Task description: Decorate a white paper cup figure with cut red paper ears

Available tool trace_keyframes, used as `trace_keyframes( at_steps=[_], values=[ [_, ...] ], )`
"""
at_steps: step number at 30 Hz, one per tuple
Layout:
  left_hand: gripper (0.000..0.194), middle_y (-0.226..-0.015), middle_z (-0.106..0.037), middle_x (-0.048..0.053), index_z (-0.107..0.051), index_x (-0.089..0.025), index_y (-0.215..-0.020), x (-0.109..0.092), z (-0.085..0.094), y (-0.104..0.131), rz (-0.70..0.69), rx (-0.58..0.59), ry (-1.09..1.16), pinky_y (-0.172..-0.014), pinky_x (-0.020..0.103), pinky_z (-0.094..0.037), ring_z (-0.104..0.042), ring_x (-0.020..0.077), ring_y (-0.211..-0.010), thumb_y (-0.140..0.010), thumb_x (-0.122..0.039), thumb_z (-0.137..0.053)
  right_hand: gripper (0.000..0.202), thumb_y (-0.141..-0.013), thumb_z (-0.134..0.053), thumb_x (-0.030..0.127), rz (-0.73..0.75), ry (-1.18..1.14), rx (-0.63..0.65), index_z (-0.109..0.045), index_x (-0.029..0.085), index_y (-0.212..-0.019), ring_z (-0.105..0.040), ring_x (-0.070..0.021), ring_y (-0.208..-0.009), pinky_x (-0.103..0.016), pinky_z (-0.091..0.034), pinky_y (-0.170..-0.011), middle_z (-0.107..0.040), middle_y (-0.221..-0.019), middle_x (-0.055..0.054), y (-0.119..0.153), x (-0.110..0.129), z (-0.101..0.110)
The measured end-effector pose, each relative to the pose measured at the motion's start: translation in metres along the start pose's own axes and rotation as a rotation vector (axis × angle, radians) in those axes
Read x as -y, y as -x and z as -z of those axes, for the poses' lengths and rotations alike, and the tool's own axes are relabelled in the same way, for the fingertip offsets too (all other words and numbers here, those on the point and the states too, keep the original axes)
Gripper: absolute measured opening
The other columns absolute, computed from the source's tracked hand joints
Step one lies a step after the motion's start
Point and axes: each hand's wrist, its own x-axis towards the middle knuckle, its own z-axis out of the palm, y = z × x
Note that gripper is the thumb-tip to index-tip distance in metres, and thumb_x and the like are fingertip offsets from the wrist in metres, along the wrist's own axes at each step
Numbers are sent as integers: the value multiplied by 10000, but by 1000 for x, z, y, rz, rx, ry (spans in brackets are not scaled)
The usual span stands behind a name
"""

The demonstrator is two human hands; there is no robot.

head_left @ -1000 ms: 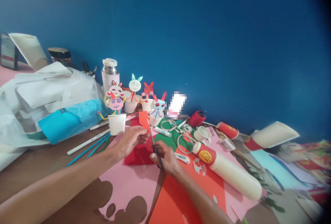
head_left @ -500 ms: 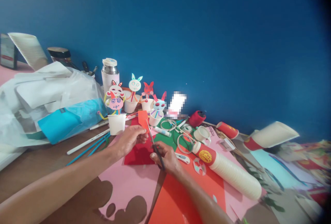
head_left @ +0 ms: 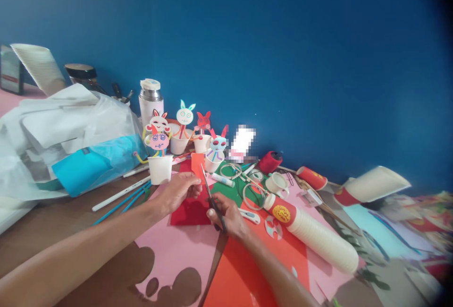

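My left hand (head_left: 183, 190) pinches a small piece of orange-red paper (head_left: 197, 163) by its lower end, so the piece stands up from the fingers. My right hand (head_left: 227, 215) is wrapped round the black handles of a pair of scissors (head_left: 208, 191). The blades point up and away, close beside the right edge of the paper. Under both hands lie a dark red sheet (head_left: 189, 212) and a pink sheet (head_left: 180, 250) with rounded cut-outs. An orange sheet (head_left: 244, 269) is beneath my right forearm.
Behind my hands stand several paper cups (head_left: 160, 170) with paper rabbit figures. A glue stick (head_left: 222, 179), a utility knife (head_left: 249, 216), a white mug (head_left: 277, 184) and a long stack of paper cups (head_left: 318, 238) lie to the right. A plastic bag (head_left: 120, 113) of paper fills the left.
The orange-red paper in my left hand has turned slightly and shifted a little to the right. My right hand and the scissors have barely moved.
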Motion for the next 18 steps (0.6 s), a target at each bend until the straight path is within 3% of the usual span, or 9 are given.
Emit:
trace_keyframes(
  at_steps=[18],
  values=[
    [139,-515,-564,-4,-529,-163,-547,1,2,-2,-12,13,-20,-473,230,-385,-498,107,-458,-681,-198,-531,338,-707,-631,406,-34,-80,-49,-511,146,-887,-389,-53,-389,-171,-310,-388,-443,-492,65,-1,2,-1]
  ],
)
